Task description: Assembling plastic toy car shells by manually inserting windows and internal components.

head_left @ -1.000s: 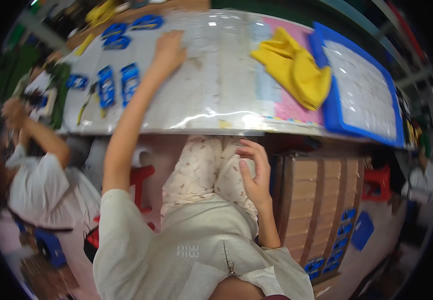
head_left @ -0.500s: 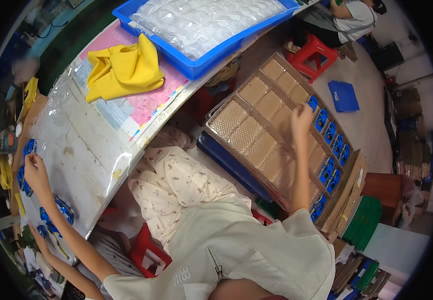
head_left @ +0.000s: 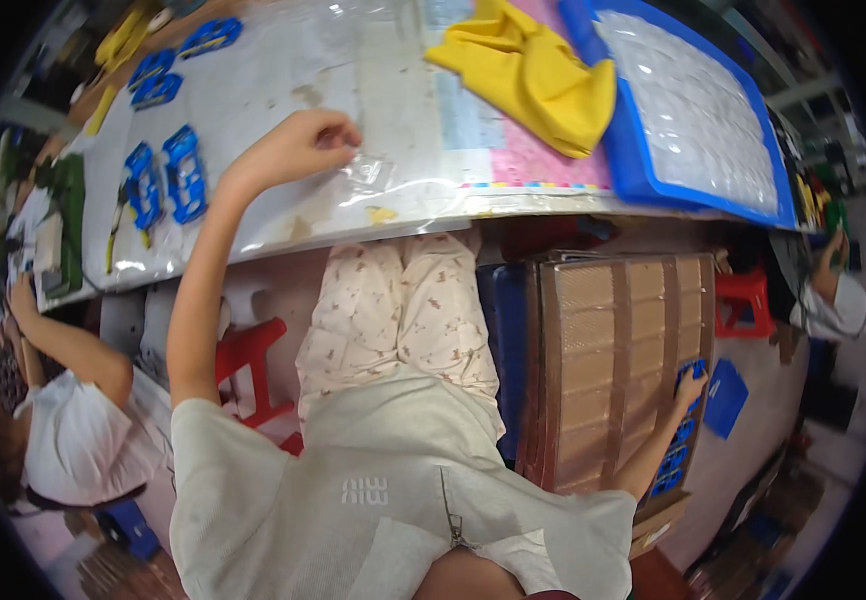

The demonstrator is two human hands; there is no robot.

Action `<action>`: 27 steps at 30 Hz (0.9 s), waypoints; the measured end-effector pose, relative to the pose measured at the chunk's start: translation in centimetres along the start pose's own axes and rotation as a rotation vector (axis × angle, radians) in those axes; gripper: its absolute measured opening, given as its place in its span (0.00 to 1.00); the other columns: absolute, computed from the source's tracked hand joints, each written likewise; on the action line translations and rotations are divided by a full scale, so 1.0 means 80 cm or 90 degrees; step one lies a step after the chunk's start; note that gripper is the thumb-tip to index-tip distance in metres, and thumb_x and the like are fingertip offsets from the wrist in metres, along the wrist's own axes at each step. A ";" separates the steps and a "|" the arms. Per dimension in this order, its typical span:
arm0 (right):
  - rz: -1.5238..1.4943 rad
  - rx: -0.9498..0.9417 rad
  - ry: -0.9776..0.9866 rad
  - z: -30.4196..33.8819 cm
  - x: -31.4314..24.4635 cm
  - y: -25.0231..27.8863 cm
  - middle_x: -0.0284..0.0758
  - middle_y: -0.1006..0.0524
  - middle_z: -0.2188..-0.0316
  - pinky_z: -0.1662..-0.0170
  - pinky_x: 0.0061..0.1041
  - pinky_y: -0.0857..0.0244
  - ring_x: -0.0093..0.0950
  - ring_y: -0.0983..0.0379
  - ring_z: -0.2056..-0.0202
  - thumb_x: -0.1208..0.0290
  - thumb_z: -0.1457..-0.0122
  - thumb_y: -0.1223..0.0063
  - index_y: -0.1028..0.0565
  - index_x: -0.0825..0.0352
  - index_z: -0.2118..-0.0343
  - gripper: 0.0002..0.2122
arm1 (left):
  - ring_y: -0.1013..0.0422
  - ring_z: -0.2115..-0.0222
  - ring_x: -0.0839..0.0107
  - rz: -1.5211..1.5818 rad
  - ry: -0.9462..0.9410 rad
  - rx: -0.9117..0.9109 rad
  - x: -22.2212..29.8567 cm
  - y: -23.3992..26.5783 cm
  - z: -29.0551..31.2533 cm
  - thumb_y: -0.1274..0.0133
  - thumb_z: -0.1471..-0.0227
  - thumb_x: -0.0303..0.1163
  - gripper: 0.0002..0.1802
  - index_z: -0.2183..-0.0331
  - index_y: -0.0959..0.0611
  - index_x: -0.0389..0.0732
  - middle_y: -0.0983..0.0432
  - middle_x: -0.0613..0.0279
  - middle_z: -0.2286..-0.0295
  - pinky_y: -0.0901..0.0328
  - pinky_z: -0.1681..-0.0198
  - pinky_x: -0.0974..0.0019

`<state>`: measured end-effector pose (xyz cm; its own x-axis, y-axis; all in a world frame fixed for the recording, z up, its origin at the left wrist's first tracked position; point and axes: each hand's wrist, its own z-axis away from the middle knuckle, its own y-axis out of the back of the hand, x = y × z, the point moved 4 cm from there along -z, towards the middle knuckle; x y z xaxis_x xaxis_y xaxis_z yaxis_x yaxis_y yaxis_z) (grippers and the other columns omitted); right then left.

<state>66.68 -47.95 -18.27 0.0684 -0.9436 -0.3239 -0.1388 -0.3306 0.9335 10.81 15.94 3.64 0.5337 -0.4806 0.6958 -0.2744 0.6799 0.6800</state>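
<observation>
The tabletop (head_left: 283, 90) swung back level in view after the half-second tilt. Your left hand (head_left: 298, 148) had come in from the far blue parts to pinch a small clear plastic piece (head_left: 368, 172) near the table edge. Your right hand (head_left: 691, 385) stayed at the cardboard box (head_left: 613, 370), its grip closing on blue clips (head_left: 675, 450).

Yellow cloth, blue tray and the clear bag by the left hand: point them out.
yellow cloth (head_left: 538, 72), head view, middle of the folds.
blue tray (head_left: 625, 150), head view, near rim.
clear bag (head_left: 368, 172), head view, its centre.
</observation>
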 end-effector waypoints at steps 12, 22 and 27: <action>-0.025 0.200 -0.051 0.021 -0.014 0.071 0.51 0.30 0.59 0.57 0.37 0.39 0.47 0.32 0.59 0.59 0.57 0.38 0.35 0.69 0.55 0.28 | 0.33 0.70 0.61 -0.112 -0.183 0.578 0.023 -0.009 0.075 0.49 0.58 0.26 0.05 0.73 0.24 0.36 0.29 0.57 0.75 0.39 0.65 0.63; -1.000 -0.343 -0.089 0.280 -0.357 0.118 0.43 0.32 0.55 0.56 0.38 0.34 0.36 0.32 0.57 0.69 0.48 0.54 0.40 0.62 0.49 0.22 | 0.39 0.56 0.58 -0.209 -0.297 0.345 0.064 -0.143 0.050 0.45 0.58 0.36 0.17 0.67 0.29 0.36 0.35 0.53 0.60 0.48 0.47 0.54; -1.014 -0.712 -0.080 0.403 -0.469 0.100 0.45 0.33 0.54 0.58 0.40 0.34 0.41 0.32 0.59 0.62 0.50 0.58 0.45 0.61 0.45 0.27 | 0.35 0.57 0.62 -0.253 -0.397 0.343 0.061 -0.157 0.058 0.50 0.62 0.22 0.10 0.71 0.27 0.36 0.31 0.56 0.65 0.44 0.48 0.56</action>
<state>31.13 -15.77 -3.60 -0.5893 0.1444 -0.7949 0.5617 -0.6340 -0.5316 13.19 2.47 -0.44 0.1827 -0.9428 0.2789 -0.5822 0.1249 0.8034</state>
